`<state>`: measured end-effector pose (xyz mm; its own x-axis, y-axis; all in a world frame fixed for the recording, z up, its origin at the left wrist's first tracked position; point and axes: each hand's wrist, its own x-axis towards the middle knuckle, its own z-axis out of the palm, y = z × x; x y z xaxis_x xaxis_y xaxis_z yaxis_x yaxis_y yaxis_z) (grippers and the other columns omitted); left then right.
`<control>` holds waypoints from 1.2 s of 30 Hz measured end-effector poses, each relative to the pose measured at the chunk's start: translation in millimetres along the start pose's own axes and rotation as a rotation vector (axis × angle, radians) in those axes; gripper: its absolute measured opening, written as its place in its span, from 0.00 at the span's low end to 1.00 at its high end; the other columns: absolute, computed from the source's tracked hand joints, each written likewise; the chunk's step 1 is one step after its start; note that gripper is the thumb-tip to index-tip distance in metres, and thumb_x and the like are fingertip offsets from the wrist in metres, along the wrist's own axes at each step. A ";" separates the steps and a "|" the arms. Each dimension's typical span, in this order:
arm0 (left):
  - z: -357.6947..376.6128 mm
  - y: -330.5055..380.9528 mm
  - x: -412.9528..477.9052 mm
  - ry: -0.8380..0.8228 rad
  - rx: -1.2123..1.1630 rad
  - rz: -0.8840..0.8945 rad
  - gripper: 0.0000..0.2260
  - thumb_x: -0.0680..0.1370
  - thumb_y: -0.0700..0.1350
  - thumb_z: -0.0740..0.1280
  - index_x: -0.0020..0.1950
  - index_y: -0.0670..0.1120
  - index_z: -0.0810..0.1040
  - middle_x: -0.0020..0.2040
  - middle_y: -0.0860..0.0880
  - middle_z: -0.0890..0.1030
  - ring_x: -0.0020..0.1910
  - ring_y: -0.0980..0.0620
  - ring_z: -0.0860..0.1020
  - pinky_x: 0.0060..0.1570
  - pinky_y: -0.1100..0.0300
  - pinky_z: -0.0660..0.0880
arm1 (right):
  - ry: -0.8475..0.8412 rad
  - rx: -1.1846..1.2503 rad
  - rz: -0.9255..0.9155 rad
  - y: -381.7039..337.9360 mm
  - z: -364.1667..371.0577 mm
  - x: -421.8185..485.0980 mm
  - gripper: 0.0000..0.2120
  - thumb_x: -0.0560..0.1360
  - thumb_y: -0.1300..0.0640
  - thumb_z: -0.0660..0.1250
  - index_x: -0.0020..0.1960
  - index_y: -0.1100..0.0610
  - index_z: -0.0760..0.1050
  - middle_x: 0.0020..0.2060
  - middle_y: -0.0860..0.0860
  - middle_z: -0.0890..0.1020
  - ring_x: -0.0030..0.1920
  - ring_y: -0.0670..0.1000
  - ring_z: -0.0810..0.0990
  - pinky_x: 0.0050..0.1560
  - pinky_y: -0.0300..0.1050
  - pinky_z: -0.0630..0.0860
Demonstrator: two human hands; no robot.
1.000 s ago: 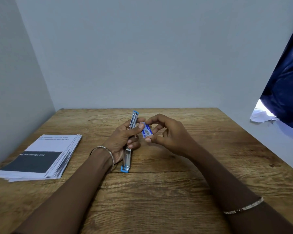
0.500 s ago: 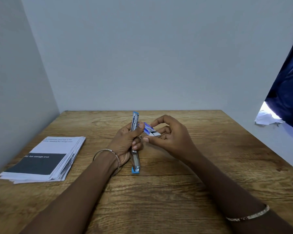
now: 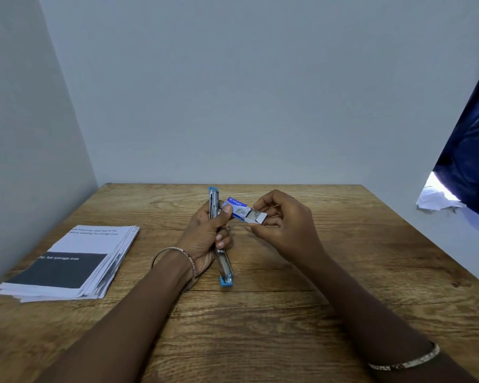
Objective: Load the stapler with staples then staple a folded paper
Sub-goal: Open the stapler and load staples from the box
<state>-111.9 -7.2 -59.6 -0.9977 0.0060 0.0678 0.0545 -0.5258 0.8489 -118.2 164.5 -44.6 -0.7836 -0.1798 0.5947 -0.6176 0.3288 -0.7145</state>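
A metal stapler (image 3: 224, 268) with blue ends is swung fully open into one long strip, running from near to far over the middle of the wooden table (image 3: 329, 272). My left hand (image 3: 206, 237) grips it around the middle, thumb up against a small blue staple box (image 3: 237, 208). My right hand (image 3: 284, 226) pinches the box's white inner tray (image 3: 256, 217), which sticks out to the right of the blue sleeve. A stack of printed paper (image 3: 72, 262) lies at the left of the table.
Grey walls close the table in at the left and back. A dark blue cloth (image 3: 473, 150) hangs at the right over crumpled white paper (image 3: 437, 199). Bare wood lies in front of my arms.
The staple box's inner tray has slid out to the right, drawn by my right hand. My left hand and the stapler have barely shifted.
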 end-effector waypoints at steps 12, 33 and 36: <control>5.3 0.2 -5.0 0.063 0.115 0.086 0.07 0.82 0.37 0.66 0.47 0.45 0.69 0.24 0.54 0.74 0.16 0.59 0.63 0.17 0.68 0.63 | -0.026 -0.343 -0.135 -3.8 -11.9 0.9 0.03 0.72 0.59 0.74 0.46 0.56 0.83 0.44 0.50 0.80 0.47 0.49 0.78 0.43 0.42 0.71; 4.8 -3.0 -4.0 0.054 0.265 0.052 0.05 0.82 0.39 0.66 0.54 0.41 0.71 0.37 0.40 0.74 0.16 0.57 0.64 0.17 0.66 0.65 | -0.154 -0.389 -0.086 2.1 -11.9 2.9 0.03 0.76 0.59 0.71 0.46 0.57 0.83 0.43 0.48 0.85 0.48 0.51 0.76 0.48 0.44 0.67; 5.3 -2.8 -3.3 0.073 0.220 0.048 0.05 0.82 0.39 0.66 0.54 0.42 0.70 0.28 0.46 0.72 0.15 0.57 0.64 0.17 0.67 0.64 | -0.079 -0.270 0.000 -1.4 -10.9 4.6 0.03 0.77 0.60 0.70 0.47 0.59 0.83 0.42 0.48 0.85 0.45 0.47 0.79 0.43 0.37 0.68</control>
<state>-108.6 -1.2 -59.4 -0.9936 -0.0799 0.0795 0.1014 -0.3261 0.9399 -120.2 173.3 -36.9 -0.7928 -0.2483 0.5565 -0.5860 0.5615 -0.5842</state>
